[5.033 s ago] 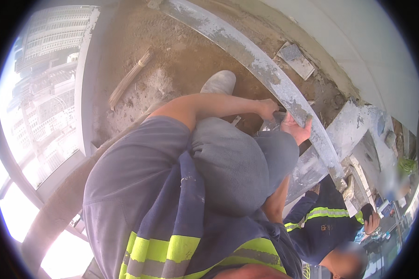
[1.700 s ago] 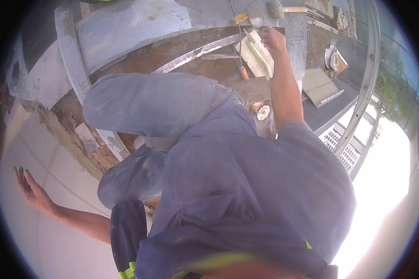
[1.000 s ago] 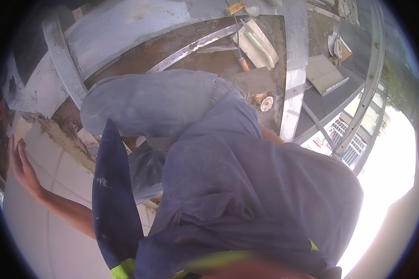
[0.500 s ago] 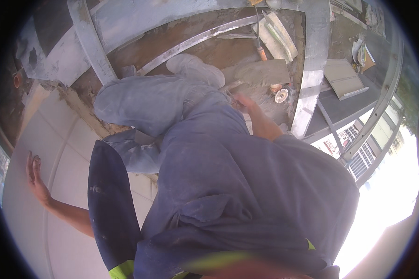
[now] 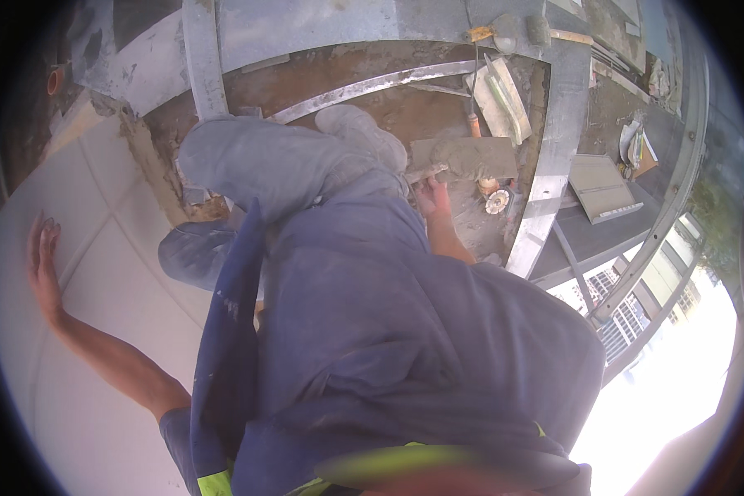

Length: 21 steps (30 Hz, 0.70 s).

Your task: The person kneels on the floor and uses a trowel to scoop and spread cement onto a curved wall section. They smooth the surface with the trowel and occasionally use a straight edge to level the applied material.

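Observation:
My left hand [image 5: 45, 260] lies with outstretched fingers against the large pale wall panels [image 5: 116, 248]; it holds nothing. My right hand [image 5: 432, 198] is low beside my bent knee, its fingers curled round what looks like a small mortar-smeared trowel [image 5: 426, 173], whose handle is mostly hidden. Just past it is a flat grey board [image 5: 498, 157] with wet mortar [image 5: 463, 155] on it. An angle grinder [image 5: 497, 198] with a toothed disc rests to the right of that hand.
An orange-handled tool [image 5: 474, 126] stands near some pale offcuts [image 5: 503, 99]. A mallet [image 5: 539, 31] lies on the metal frame [image 5: 546, 178] at the far side. Farther right are a tile piece [image 5: 601, 188] and a curved metal rail [image 5: 651, 240].
The view has shifted, and the wall fills more of the left side. My left arm shows more fully, the hand still on the wall. My right hand has come closer to the mortar board.

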Each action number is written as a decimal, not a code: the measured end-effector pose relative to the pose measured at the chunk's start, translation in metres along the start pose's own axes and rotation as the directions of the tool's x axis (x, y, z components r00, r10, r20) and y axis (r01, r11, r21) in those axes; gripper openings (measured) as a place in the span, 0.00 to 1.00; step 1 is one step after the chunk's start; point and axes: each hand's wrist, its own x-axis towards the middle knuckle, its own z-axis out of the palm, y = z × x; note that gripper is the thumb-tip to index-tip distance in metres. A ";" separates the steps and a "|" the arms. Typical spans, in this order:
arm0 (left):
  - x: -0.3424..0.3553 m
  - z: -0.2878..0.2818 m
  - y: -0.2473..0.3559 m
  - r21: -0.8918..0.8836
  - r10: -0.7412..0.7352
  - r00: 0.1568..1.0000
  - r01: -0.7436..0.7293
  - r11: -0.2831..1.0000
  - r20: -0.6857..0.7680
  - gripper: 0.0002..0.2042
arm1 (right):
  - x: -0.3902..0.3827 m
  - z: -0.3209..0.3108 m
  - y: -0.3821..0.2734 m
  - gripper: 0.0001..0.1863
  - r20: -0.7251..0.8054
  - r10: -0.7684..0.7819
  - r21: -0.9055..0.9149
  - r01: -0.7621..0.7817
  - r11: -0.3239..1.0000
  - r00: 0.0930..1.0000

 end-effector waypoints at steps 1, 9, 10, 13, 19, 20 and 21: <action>-0.003 0.001 0.006 0.014 0.014 1.000 -0.014 1.000 0.005 0.26 | -0.009 0.001 -0.004 0.17 0.056 0.005 0.064 -0.009 0.998 0.998; -0.010 0.007 0.038 -0.079 0.076 0.997 -0.076 0.994 -0.005 0.23 | -0.111 0.051 -0.112 0.23 0.404 -0.290 -0.128 0.367 0.921 0.868; -0.002 0.000 0.033 -0.148 0.090 0.994 -0.080 0.986 0.062 0.24 | -0.120 0.064 -0.134 0.24 0.457 -0.297 -0.152 0.403 0.902 0.838; -0.019 -0.004 0.032 -0.215 0.096 0.992 -0.077 0.974 0.078 0.24 | -0.145 0.132 -0.190 0.27 0.671 -0.084 -0.353 0.418 0.837 0.736; -0.035 0.017 -0.004 -0.477 0.075 0.997 -0.051 0.877 0.030 0.25 | -0.202 0.317 -0.212 0.36 0.795 0.326 -0.597 0.563 0.572 0.511; -0.038 0.045 -0.008 -0.511 0.089 0.995 -0.101 0.853 -0.048 0.24 | -0.207 0.350 -0.204 0.38 0.791 0.357 -0.610 0.595 0.524 0.496; -0.035 0.086 -0.008 -0.550 0.119 0.985 -0.169 0.818 -0.126 0.23 | -0.206 0.376 -0.204 0.38 0.782 0.430 -0.621 0.612 0.489 0.450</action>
